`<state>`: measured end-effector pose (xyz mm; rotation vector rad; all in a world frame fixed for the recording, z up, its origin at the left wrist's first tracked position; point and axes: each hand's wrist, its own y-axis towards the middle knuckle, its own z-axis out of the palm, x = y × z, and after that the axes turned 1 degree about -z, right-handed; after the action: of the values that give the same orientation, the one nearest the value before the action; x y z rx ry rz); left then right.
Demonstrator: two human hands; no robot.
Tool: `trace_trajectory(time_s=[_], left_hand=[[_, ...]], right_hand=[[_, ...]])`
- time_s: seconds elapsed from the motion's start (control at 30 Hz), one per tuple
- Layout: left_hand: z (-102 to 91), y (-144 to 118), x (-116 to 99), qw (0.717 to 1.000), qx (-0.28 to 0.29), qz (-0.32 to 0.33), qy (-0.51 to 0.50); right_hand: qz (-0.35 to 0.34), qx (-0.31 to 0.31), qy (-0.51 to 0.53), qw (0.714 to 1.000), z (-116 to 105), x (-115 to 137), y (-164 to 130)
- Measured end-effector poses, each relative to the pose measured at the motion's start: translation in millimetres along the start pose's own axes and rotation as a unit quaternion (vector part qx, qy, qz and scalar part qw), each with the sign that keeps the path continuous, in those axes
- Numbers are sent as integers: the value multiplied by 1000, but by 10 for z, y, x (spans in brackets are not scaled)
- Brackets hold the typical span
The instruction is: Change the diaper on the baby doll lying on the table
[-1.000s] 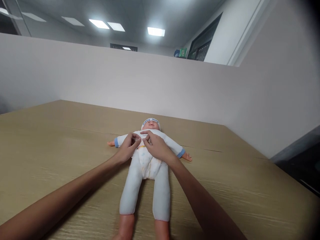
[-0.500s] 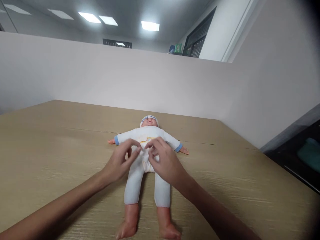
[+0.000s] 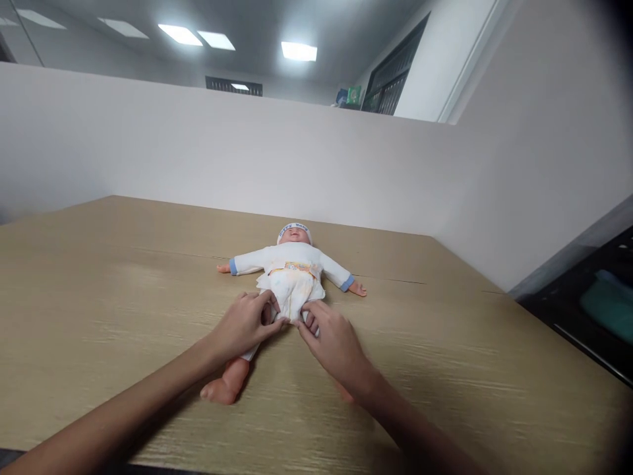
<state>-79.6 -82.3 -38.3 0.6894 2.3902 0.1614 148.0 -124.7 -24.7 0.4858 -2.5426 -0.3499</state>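
Note:
A baby doll [image 3: 337,270] in white clothes with blue cuffs lies on its back, head away from me, arms spread. A white diaper [image 3: 291,287] with an orange-patterned waistband covers its hips. At the diaper's lower left edge, by the crotch, my left hand [image 3: 243,324] has thumb and fingers closed on the material. My right hand [image 3: 337,335] pinches the lower right edge in the same way. The thumb tips are close together below the crotch. Much of the doll's right-side leg is hidden behind my right hand and forearm.
The doll lies on a wide wooden table [image 3: 148,284] with a thin seam across it. A pale partition wall [image 3: 277,158] rises behind the far edge. Beyond the right edge is a dark open container [image 3: 583,297] with something green inside.
Both hands have moved down from the diaper's front to its lower edges by the legs. The doll's legs are spread wider, and its feet appear farther from me.

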Motion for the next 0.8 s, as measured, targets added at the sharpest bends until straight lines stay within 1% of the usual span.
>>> trace_trajectory(time_s=[0.13, 0.23, 0.4, 0.57, 0.7, 0.8], left_hand=[[38, -22, 9, 1000, -24, -9, 2], [50, -45, 0, 999, -34, -9, -4], [66, -53, 41, 999, -28, 3, -20], [63, -54, 113, 994, -60, 25, -88], [37, -56, 112, 990, -57, 50, -117], [16, -56, 91, 989, -55, 65, -122]], right_hand=[[-9, -15, -48, 999, 116, 43, -34], [-12, -26, -58, 998, 159, 32, -78], [-7, -34, -23, 999, 191, 34, -133], [-6, -45, 35, 998, 216, 58, -157], [-10, -41, 63, 997, 208, 48, -166], [-6, -32, 63, 997, 194, 51, -173]])
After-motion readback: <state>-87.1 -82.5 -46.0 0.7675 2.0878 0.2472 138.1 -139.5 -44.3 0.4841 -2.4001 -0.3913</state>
